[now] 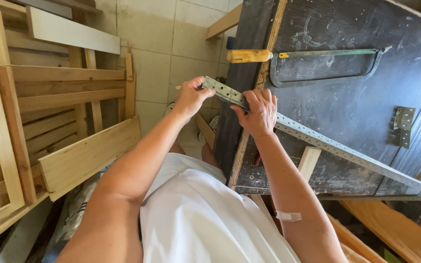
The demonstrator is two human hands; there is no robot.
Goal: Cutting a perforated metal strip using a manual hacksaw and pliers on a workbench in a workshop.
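No bins or boxes seen; only open wooden frames (35,112) stacked at left, slats inside, pale plank (91,156) leaning on front.

Left hand (190,97) curled shut round near end of perforated metal angle strip (317,141), thumb on top at tip, end overhanging worktop edge. Right hand (258,113) flat-ish, fingers bent, pressing down on strip just beside left hand, pinning it against worktop edge. Hands near, not touching.

Strip runs diagonally from worktop's left edge down-right across dark scuffed worktop (347,92), far end out past lower right corner.

Hacksaw (313,61) with yellow wooden handle lying flat on worktop above hands, well apart from strip, blade uppermost. Small metal hinge plate (403,125) at right side. Adhesive plaster (288,216) on right forearm. Tiled floor (171,53) below.
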